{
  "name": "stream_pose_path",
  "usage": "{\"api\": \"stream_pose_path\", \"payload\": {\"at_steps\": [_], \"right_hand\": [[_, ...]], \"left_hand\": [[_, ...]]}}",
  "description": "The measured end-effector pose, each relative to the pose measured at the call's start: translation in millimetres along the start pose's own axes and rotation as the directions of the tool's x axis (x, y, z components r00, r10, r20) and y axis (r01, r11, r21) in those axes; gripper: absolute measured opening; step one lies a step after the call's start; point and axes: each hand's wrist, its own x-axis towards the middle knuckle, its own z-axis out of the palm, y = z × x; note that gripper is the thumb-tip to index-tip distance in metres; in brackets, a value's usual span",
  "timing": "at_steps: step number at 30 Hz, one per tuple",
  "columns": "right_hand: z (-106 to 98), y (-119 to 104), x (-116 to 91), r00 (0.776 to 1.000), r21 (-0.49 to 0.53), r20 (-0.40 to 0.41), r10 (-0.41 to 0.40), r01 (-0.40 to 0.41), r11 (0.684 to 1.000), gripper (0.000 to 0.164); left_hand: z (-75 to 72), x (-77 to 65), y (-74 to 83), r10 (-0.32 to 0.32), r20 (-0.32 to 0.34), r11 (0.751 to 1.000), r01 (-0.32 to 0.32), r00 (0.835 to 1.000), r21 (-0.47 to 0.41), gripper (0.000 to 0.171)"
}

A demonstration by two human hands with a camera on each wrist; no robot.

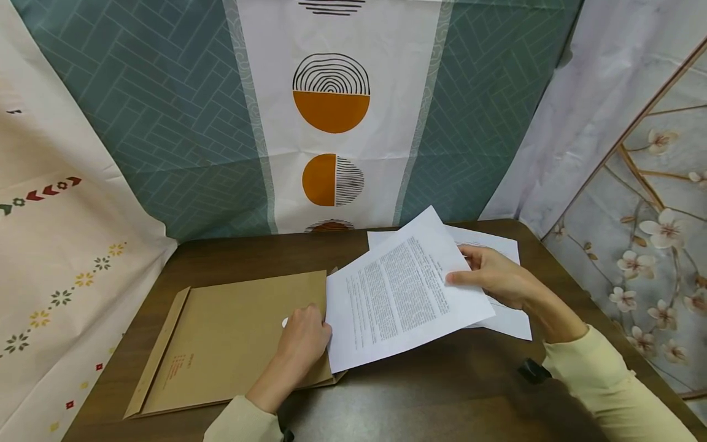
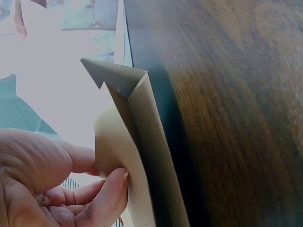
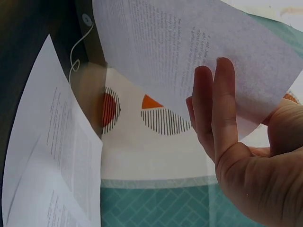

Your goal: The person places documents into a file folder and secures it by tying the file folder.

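Observation:
A brown paper document envelope (image 1: pixel 243 337) lies flat on the table, its mouth facing right. My left hand (image 1: pixel 303 337) pinches the upper layer at that mouth; in the left wrist view, thumb and finger hold the bent paper edge (image 2: pixel 116 137), and the side fold gapes apart. A printed sheet (image 1: pixel 397 288) slants up from the mouth, held at its right edge between the thumb and fingers of my right hand (image 1: pixel 497 276). Its left edge meets the envelope; whether any of it is inside cannot be seen. More printed paper (image 1: pixel 510 319) lies behind and below it.
The dark wooden table (image 1: pixel 386 399) ends at a patterned cloth backdrop (image 1: pixel 331 141), with hanging cloths on both sides. A thin string (image 3: pixel 73 52) hangs from a round button (image 3: pixel 86 19) on the envelope's flap in the right wrist view.

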Motion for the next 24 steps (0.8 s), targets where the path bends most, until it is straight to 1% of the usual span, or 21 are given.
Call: {"api": "stream_pose_path", "payload": {"at_steps": [1, 3, 10, 18, 24], "right_hand": [[2, 0, 0, 1.000, 0.000, 0.005, -0.006, 0.006, 1.000, 0.050], [5, 2, 1, 1.000, -0.004, 0.007, -0.014, 0.014, 1.000, 0.051], [16, 12, 7, 1.000, 0.002, 0.029, -0.005, 0.005, 1.000, 0.056], [30, 28, 17, 0.998, 0.029, 0.058, 0.026, -0.027, 0.999, 0.049], [40, 35, 23, 0.998, -0.025, 0.047, 0.047, -0.046, 0.999, 0.038]], "left_hand": [[-2.0, -0.2, 1.9, -0.008, 0.013, 1.000, 0.008, 1.000, 0.002, 0.020], [-2.2, -0.2, 2.3, -0.012, 0.014, 1.000, 0.012, 1.000, 0.003, 0.021], [-2.5, 0.3, 2.8, -0.039, 0.028, 0.999, 0.039, 0.999, -0.007, 0.020], [-3.2, -0.3, 3.0, -0.047, 0.028, 0.999, 0.048, 0.998, -0.008, 0.020], [-3.1, -0.6, 3.3, -0.043, 0.032, 0.999, 0.044, 0.999, -0.017, 0.022]]}}
